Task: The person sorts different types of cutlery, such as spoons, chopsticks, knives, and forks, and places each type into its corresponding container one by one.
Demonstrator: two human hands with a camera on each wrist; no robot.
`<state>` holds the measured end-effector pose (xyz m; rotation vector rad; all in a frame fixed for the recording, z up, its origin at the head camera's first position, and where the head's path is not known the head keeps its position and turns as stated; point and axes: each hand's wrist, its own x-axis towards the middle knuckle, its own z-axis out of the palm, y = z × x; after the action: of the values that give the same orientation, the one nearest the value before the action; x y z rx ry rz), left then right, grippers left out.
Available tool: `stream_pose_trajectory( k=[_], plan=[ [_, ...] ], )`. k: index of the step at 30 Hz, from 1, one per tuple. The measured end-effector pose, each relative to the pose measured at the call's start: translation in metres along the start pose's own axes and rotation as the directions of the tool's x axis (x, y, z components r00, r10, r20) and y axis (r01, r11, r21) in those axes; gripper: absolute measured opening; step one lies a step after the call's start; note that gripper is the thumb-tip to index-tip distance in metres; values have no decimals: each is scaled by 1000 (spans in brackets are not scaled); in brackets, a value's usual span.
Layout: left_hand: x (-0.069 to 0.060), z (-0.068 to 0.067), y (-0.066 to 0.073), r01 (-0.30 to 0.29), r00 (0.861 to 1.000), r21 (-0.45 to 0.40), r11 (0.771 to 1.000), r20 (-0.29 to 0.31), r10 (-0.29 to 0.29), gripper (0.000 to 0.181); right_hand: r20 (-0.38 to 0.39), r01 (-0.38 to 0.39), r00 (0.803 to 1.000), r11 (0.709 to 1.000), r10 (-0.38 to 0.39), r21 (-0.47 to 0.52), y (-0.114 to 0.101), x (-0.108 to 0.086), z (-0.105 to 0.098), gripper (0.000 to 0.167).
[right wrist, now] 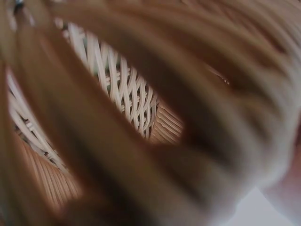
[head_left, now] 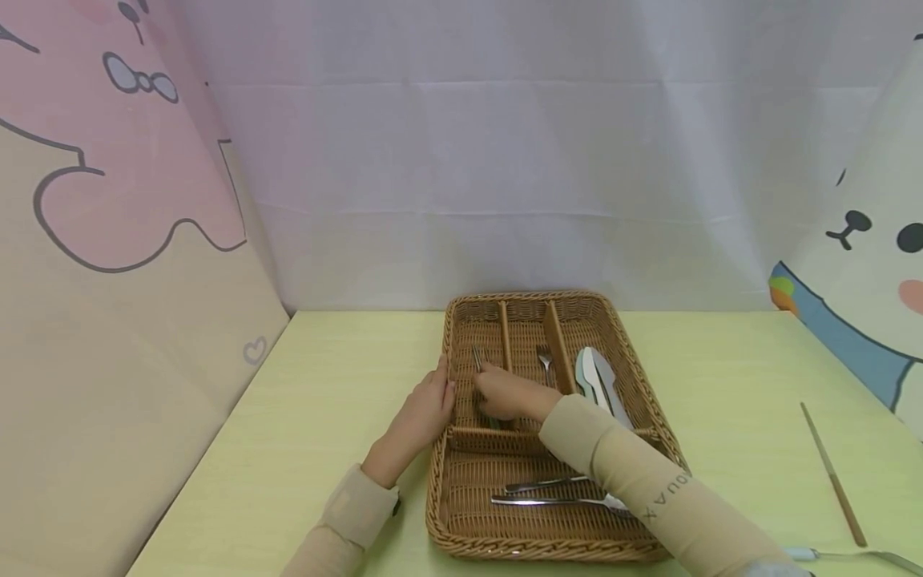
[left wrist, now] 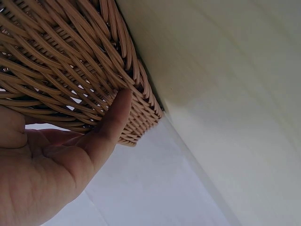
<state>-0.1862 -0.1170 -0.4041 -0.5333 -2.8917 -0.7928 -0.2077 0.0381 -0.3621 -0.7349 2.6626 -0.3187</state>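
Note:
A brown wicker cutlery basket (head_left: 548, 551) with dividers stands on the table. My left hand (head_left: 425, 405) grips its left side, thumb at the rim; in the left wrist view one finger (left wrist: 115, 117) lies straight along the outer weave. Inside the left compartment, my right hand (head_left: 513, 393) holds a thin utensil (head_left: 476, 358), its kind unclear and mostly hidden by the fingers. A fork (head_left: 544, 358) lies in the middle compartment. Broad pale-headed utensils (head_left: 593, 373) fill part of the right one. Blurred wicker (right wrist: 117, 84) takes up the right wrist view.
Silver knives (head_left: 551, 502) lie in the front compartment, partly under the right sleeve (head_left: 649, 481). On the table (head_left: 360, 361) to the right are a chopstick (head_left: 829, 469) and a pale-handled metal utensil (head_left: 851, 554). Fabric walls enclose the back and sides.

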Motion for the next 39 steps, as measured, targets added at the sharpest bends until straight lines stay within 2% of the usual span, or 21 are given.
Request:
stream_pose_trajectory(
  k=[4, 11, 16, 24, 32, 39],
  plan=[
    [0, 0, 0, 0, 1000, 2, 1000, 0, 0, 51, -15, 29, 999, 1000, -29, 6, 0, -1, -2, 46],
    [1, -2, 0, -11, 1000, -5, 1000, 5, 11, 51, -152, 132, 980, 991, -127, 18, 3, -5, -8, 30],
    [2, -3, 1, -9, 1000, -12, 1000, 2, 9, 52, -213, 145, 967, 990, -142, -1, 7, -8, -15, 31],
    [1, -2, 0, -20, 1000, -16, 1000, -5, 20, 52, -288, 147, 946, 989, -149, -26, 16, -22, -30, 29],
    [1, -4, 2, -18, 1000, -24, 1000, 2, 18, 52, -325, 76, 943, 997, -74, -6, 29, -43, -42, 26],
    [0, -3, 1, -11, 1000, -25, 1000, 6, 12, 52, -361, 63, 931, 998, -55, 11, 52, -60, -43, 24]
  ],
)
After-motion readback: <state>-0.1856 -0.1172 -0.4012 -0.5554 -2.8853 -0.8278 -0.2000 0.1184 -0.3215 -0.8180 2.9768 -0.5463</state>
